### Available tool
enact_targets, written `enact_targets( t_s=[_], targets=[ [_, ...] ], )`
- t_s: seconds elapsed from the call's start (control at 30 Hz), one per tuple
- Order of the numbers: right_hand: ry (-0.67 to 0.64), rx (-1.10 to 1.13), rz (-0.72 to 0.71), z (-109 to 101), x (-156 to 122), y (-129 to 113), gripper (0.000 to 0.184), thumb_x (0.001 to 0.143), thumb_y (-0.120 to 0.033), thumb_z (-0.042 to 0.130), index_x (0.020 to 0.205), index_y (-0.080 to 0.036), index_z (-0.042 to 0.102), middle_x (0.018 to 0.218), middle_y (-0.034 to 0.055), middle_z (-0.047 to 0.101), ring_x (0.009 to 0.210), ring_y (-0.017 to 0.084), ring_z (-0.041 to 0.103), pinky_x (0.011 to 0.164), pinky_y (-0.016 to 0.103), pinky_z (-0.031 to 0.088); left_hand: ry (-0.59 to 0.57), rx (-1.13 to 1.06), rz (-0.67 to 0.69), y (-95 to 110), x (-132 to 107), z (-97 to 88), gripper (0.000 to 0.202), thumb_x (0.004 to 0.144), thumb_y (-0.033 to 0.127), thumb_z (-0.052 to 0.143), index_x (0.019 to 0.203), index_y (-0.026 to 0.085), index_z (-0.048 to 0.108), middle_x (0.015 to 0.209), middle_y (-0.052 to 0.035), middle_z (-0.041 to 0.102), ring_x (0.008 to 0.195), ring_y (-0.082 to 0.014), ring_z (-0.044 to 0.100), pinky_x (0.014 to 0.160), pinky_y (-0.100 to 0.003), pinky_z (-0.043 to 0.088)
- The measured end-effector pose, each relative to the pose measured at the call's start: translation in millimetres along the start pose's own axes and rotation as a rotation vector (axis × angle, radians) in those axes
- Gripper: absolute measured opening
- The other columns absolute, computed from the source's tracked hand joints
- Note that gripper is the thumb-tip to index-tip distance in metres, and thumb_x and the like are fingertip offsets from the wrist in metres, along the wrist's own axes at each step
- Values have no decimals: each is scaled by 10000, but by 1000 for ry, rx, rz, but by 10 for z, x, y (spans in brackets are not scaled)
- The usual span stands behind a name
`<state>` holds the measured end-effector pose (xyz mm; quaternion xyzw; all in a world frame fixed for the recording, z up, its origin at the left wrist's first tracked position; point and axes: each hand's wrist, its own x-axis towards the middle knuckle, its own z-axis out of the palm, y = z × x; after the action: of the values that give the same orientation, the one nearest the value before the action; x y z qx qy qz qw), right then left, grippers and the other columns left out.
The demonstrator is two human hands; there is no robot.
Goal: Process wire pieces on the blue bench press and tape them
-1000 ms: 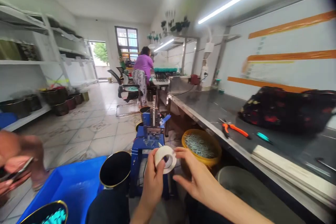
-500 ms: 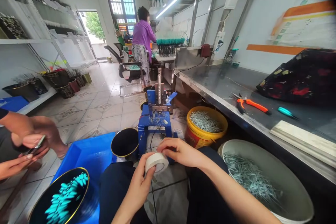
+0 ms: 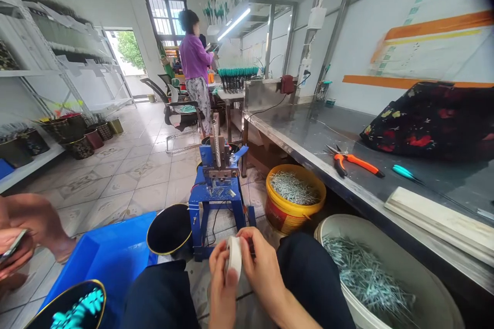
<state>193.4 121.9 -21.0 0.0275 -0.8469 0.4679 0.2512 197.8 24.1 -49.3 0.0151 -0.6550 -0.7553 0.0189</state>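
A roll of white tape (image 3: 234,257) is held up between my knees, turned nearly edge-on. My left hand (image 3: 221,280) grips it, thumb on the near edge and fingers around its left side. On the roll's right face, the bent fingers of my right hand (image 3: 263,264) press close together; their tips are partly hidden. Just beyond both hands stands a blue metal press (image 3: 218,190) with a steel upright. A black bucket with a gold rim (image 3: 170,231) is to its left.
On the right, a yellow bucket (image 3: 276,211) and a pale tub (image 3: 424,277) hold metal pins. Pliers (image 3: 357,162) lie on the dark bench (image 3: 301,128). A blue tray (image 3: 111,236) and turquoise pieces (image 3: 79,311) are at left. A seated person's hand (image 3: 17,252) holds a phone; another person (image 3: 195,61) stands behind.
The tape roll has turned from showing its flat side to nearly edge-on. My right hand has moved down against it. The view has shifted, and the standing person has turned slightly.
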Motion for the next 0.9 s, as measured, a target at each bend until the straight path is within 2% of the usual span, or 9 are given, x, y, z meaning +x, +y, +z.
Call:
enact_targets(
  t_s=[0.13, 0.23, 0.33, 0.43, 0.5, 0.6, 0.73, 0.8, 0.9],
  targets=[
    [149, 177, 62, 35, -22, 35, 111, 862, -258, 384, 839, -205, 478, 842, 57, 546, 756, 162, 535, 699, 293, 434, -74, 322, 106, 67, 24, 24, 355, 755, 505, 493, 901, 202, 605, 1045, -90, 531, 1038, -260, 462, 922, -404, 333],
    [229, 466, 269, 24, 1, 125, 153, 849, -330, 411, 802, -200, 476, 715, 26, 518, 639, 141, 505, 598, 263, 438, -157, 530, 134, 189, 110, 31, 270, 778, 443, 486, 840, 206, 598, 896, -66, 581, 916, -244, 508, 852, -395, 361],
    [171, 715, 430, -13, 64, 249, 179, 780, -370, 503, 773, -193, 477, 611, -8, 492, 532, 120, 469, 528, 254, 424, -126, 750, 210, 286, 192, 69, 204, 750, 406, 533, 725, 208, 575, 797, -47, 593, 850, -246, 508, 835, -408, 336],
    [88, 844, 457, -100, 153, 334, 310, 670, -313, 612, 919, -195, 469, 681, -10, 551, 551, 118, 498, 559, 264, 439, -146, 861, 256, 341, 222, 108, 189, 758, 392, 514, 707, 213, 547, 756, -28, 602, 782, -228, 515, 815, -402, 332],
    [27, 765, 433, -170, 195, 352, 342, 647, -272, 625, 951, -189, 493, 684, -13, 555, 570, 119, 503, 567, 261, 436, -171, 891, 268, 356, 222, 120, 198, 765, 402, 501, 716, 216, 547, 756, -20, 612, 752, -218, 519, 785, -385, 344],
    [-29, 401, 283, -244, 188, 328, 78, 730, -236, 548, 776, -177, 570, 697, 14, 549, 636, 135, 513, 603, 265, 425, -197, 906, 258, 350, 231, 121, 234, 770, 431, 487, 715, 214, 553, 758, -27, 624, 732, -217, 521, 758, -375, 350],
    [106, 48, -22, -240, 93, 285, 148, 841, -168, 392, 809, -185, 535, 827, 56, 533, 781, 158, 513, 710, 289, 415, -180, 723, 130, 315, 285, 121, 288, 737, 466, 524, 847, 204, 572, 640, -13, 608, 649, -204, 537, 679, -333, 382],
    [164, -29, -58, -225, 68, 290, 140, 847, -156, 372, 835, -181, 509, 857, 69, 519, 804, 165, 506, 718, 299, 414, -213, 617, 111, 306, 312, 128, 329, 742, 443, 521, 958, 197, 555, 591, 12, 584, 608, -181, 538, 642, -300, 394],
    [102, -82, -42, -234, 91, 314, 99, 830, -162, 401, 820, -183, 497, 847, 62, 534, 810, 177, 508, 724, 311, 408, -266, 671, 169, 329, 344, 144, 272, 765, 383, 489, 965, 214, 565, 615, 18, 576, 620, -168, 542, 664, -299, 398]
  ],
)
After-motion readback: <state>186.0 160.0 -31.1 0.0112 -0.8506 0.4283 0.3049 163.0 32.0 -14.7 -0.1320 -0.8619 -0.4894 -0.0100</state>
